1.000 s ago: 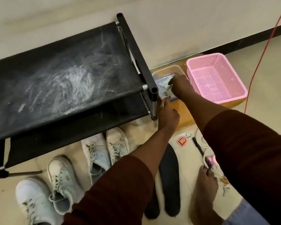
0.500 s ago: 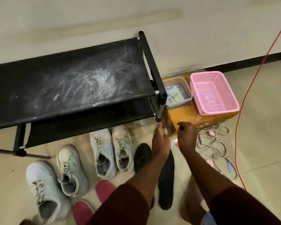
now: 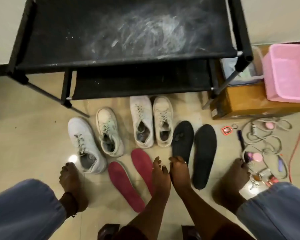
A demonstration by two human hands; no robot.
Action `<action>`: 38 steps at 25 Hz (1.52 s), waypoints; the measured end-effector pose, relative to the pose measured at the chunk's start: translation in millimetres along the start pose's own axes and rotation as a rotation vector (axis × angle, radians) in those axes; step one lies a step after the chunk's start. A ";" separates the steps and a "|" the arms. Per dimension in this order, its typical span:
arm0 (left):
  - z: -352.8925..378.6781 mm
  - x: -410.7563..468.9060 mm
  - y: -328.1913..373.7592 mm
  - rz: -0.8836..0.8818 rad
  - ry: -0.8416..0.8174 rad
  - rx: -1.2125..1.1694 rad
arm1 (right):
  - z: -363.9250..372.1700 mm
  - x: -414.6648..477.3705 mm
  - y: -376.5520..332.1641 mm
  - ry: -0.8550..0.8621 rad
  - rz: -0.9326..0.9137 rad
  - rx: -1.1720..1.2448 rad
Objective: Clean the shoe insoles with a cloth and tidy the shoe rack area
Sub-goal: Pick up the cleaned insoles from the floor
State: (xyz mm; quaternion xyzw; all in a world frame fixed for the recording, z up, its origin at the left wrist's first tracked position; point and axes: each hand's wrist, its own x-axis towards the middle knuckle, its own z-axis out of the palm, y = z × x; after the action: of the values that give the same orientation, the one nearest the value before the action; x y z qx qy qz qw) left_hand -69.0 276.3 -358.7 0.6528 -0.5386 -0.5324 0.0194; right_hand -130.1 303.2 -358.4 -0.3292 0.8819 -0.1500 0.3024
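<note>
Head view: the shoe rack (image 3: 128, 32) has a black fabric shelf smeared with white dust on a black tube frame. On the glossy tile in front of it stand four white lace-up sneakers (image 3: 142, 122), with two flat, felt-like red insoles (image 3: 125, 186) and two matte black insoles (image 3: 204, 153) beside them. The left hand (image 3: 160, 172) hangs over the inner red insole, fingers loosely bent and holding nothing. The right hand (image 3: 179, 168) is bent at the heel of the nearer black insole; I cannot tell whether it grips it. The pale green cloth (image 3: 246, 74) lies crumpled in a clear tub (image 3: 255, 80) next to the pink mesh basket (image 3: 289, 71). Half a second ago both hands were up by the rack's corner post; now they are down at the insoles.
</note>
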 end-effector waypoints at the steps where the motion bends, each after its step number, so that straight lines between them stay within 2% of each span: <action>1: -8.2 4.1 -20.4 -0.056 0.012 -0.004 | 17.4 -6.2 -6.0 -0.069 0.006 -0.004; 3: -22.5 14.0 -58.0 -0.148 0.069 -0.024 | 52.1 -15.4 -16.3 -0.191 0.047 -0.042; 6: -47.5 20.3 -93.2 -0.215 0.254 -0.044 | 94.8 -23.9 -22.7 -0.255 0.187 -0.078; 9: -78.7 37.1 -113.3 -0.411 0.349 -0.022 | 126.0 -22.1 -28.4 -0.225 0.269 -0.143; 13: -91.0 62.6 -130.3 -0.731 0.352 -0.088 | 143.1 -12.7 -35.5 -0.191 0.335 -0.191; 16: -84.5 69.6 -136.9 -0.773 0.395 -0.244 | 142.2 -10.2 -33.6 -0.203 0.336 -0.029; 19: -86.0 66.4 -148.7 -0.671 0.333 -0.196 | 125.4 -16.0 -30.8 -0.211 0.236 0.225; 22: -92.3 45.0 -145.7 -0.419 0.334 -0.070 | 108.6 -24.2 -29.6 -0.233 0.210 0.379; 25: -102.8 14.6 -127.7 -0.174 0.435 -0.146 | 91.9 -33.1 -35.6 -0.187 0.206 0.518; 28: -121.1 7.8 -93.7 -0.059 0.469 -0.361 | 64.2 -27.8 -59.2 -0.112 0.161 0.688; 30: -137.7 30.3 -65.3 0.012 0.436 -0.452 | 43.8 -7.4 -81.9 -0.033 0.125 0.737; 34: -188.6 89.9 5.3 0.224 0.311 -0.465 | 3.7 45.8 -140.7 0.083 0.056 0.775; 38: -240.1 146.9 96.0 0.378 0.249 -0.420 | -37.8 109.1 -200.4 0.192 0.024 0.694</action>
State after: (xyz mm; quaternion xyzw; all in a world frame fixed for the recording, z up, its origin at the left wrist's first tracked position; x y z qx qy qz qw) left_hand 15.7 -1.9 -296.5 0.5830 -0.5219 -0.5351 0.3183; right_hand -121.3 84.5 -283.8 -0.1810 0.8065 -0.4673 0.3138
